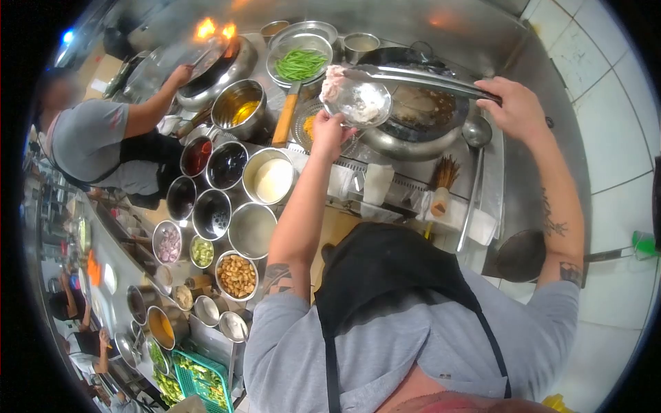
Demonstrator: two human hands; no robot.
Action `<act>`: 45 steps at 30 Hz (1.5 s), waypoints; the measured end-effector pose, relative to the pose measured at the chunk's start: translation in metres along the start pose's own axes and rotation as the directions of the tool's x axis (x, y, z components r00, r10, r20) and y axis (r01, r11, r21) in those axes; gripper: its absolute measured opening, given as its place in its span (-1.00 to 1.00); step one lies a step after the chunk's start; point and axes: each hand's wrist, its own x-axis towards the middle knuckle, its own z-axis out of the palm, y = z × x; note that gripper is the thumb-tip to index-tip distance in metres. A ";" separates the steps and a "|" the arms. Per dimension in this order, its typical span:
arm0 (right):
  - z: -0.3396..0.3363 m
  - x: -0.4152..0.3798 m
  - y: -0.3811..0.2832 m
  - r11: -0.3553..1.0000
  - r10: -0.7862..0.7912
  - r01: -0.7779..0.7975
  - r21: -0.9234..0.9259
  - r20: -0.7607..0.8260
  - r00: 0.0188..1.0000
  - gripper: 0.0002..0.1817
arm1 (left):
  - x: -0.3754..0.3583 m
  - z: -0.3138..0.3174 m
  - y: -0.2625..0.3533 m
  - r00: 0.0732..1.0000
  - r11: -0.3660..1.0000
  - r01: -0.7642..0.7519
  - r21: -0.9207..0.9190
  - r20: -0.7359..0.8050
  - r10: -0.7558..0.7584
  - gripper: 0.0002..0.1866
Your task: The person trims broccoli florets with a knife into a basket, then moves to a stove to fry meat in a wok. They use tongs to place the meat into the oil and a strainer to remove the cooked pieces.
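Note:
My left hand point(330, 136) grips the rim of a small metal bowl point(361, 102), which is tilted and has some pale residue inside. My right hand point(506, 104) is closed around the handle end of long metal tongs point(430, 77). The tongs reach across the bowl, and their far end is at a clump of pale pink raw meat point(334, 82) by the bowl's left rim. Just right of the bowl is a dark wok point(416, 113) with brownish liquid in it, set on a round metal burner ring point(413, 146).
A strainer of green beans point(301, 65) with a wooden handle point(286, 117) lies left of the bowl. A ladle point(476, 131) and a bamboo brush point(444, 186) are at right. Several sauce pots and a bowl of nuts point(237, 275) stand left. A co-worker point(103, 134) works near a flaming wok point(217, 65).

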 end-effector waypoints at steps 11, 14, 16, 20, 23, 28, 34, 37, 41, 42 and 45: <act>-0.010 -0.004 0.028 0.989 0.141 -0.143 -0.022 -0.074 0.987 -0.62 | 0.008 -0.009 -0.007 1.000 1.000 -0.009 -0.004 -0.024 0.009 -0.89; -0.019 -0.001 0.033 0.985 0.174 -0.174 0.014 -0.063 0.983 -0.61 | 0.022 0.002 -0.010 1.000 1.000 -0.007 -0.022 -0.019 0.006 -0.90; -0.029 -0.001 0.028 0.979 0.203 -0.201 0.042 -0.055 0.978 -0.61 | 0.035 0.020 -0.011 0.999 0.999 -0.028 -0.046 0.026 0.029 -0.89; -0.022 -0.006 0.029 0.977 0.200 -0.205 -0.065 -0.075 0.977 -0.60 | 0.049 0.056 -0.010 0.998 0.996 -0.011 -0.091 0.057 0.016 -0.87; -0.029 -0.011 0.030 0.967 0.239 -0.246 -0.069 -0.094 0.966 -0.59 | 0.054 0.065 -0.012 0.997 0.992 0.035 -0.124 0.075 -0.026 -0.84; -0.038 -0.023 0.041 0.950 0.309 -0.313 0.002 -0.158 0.938 -0.59 | 0.058 0.071 -0.019 0.996 0.989 0.084 -0.123 0.053 -0.078 -0.84; -0.035 -0.028 0.048 0.956 0.294 -0.292 0.040 -0.185 0.938 -0.60 | 0.059 0.097 -0.022 0.990 0.979 0.088 -0.184 0.128 -0.065 -0.84; -0.039 -0.030 0.041 0.936 0.349 -0.352 -0.008 -0.110 0.931 -0.60 | 0.059 0.108 -0.023 0.986 0.983 0.076 -0.168 0.158 -0.049 -0.85; -0.030 -0.035 0.042 0.933 0.359 -0.355 0.048 -0.145 0.922 -0.61 | 0.061 0.110 -0.024 0.990 0.984 0.094 -0.153 0.116 -0.077 -0.86; -0.032 -0.036 0.040 0.930 0.368 -0.365 0.048 -0.147 0.918 -0.61 | 0.060 0.110 -0.024 0.991 0.984 0.092 -0.153 0.113 -0.075 -0.86; -0.029 -0.039 0.047 0.924 0.382 -0.379 0.050 -0.181 0.906 -0.61 | 0.061 0.112 -0.025 0.989 0.983 0.104 -0.152 0.120 -0.086 -0.85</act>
